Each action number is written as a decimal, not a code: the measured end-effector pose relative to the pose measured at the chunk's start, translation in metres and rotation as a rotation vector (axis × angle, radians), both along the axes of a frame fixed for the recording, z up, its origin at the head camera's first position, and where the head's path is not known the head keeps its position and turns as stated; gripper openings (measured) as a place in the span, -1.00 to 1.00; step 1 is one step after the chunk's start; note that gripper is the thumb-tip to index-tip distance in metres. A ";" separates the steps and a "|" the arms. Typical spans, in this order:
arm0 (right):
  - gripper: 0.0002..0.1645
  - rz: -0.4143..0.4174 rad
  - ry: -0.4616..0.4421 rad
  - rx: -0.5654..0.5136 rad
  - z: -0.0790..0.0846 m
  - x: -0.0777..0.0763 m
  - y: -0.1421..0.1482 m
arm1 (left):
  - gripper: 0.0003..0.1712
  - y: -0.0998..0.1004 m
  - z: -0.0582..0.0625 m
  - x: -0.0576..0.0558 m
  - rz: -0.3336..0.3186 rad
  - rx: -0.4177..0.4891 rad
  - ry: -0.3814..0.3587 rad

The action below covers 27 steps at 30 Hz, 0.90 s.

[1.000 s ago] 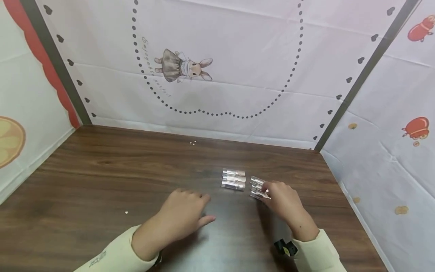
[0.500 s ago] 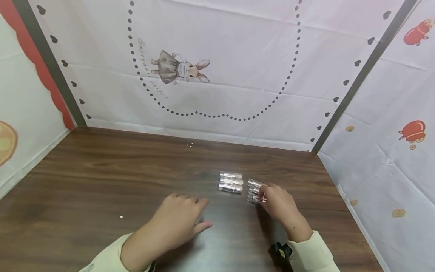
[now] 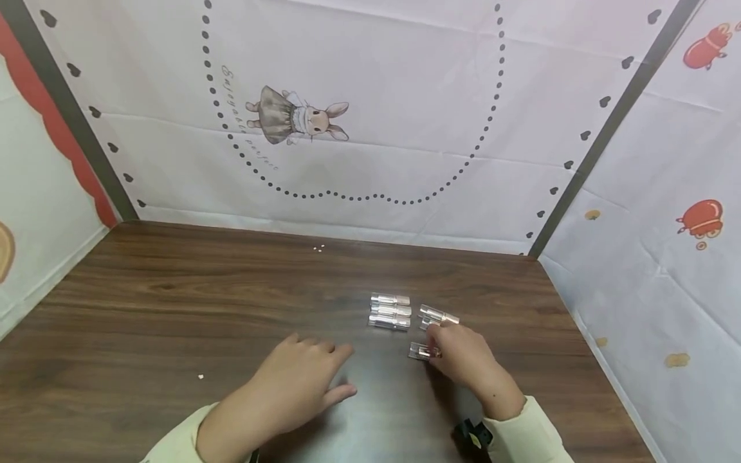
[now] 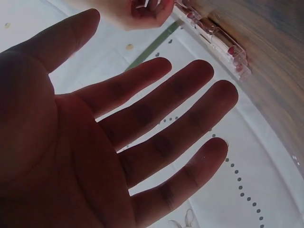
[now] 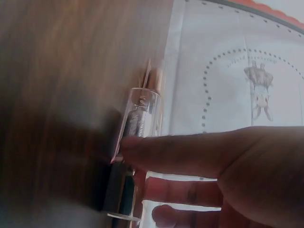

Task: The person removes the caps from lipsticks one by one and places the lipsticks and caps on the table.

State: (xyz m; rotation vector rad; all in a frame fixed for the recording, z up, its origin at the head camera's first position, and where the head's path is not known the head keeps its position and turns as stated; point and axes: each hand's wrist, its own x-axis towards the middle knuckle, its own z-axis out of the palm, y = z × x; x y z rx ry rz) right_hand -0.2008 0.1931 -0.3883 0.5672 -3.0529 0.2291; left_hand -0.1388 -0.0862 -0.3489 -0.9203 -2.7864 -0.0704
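My right hand pinches one clear-capped lipstick tube between thumb and fingers, low over the table. In the right wrist view, the thumb presses along the side of this clear tube. Just beyond the hand lie other lipstick tubes, partly covered by the fingers. Three more lipstick tubes lie side by side in a neat stack to their left. My left hand hovers palm down over the table, holding nothing; its fingers are spread in the left wrist view.
Everything lies on a dark wood-grain table. White printed cloth walls it in at the back and both sides. Tiny white scraps lie near the back edge, and another scrap lies left of the left hand.
My right hand has drawn one lipstick tube toward me and slightly left, away from the others in the right group. The left hand hardly moves; the head view has shifted slightly.
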 end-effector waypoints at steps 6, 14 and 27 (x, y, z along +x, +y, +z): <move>-0.81 0.028 -0.016 -0.015 -0.001 0.006 -0.012 | -0.48 -0.001 0.001 0.002 -0.015 -0.017 0.038; -0.80 0.142 0.084 -0.034 0.003 0.018 -0.024 | -0.43 0.002 0.003 0.008 -0.016 -0.012 0.018; -0.78 0.282 0.058 -0.195 0.024 0.051 -0.048 | -0.52 0.011 0.000 0.007 -0.072 0.071 0.124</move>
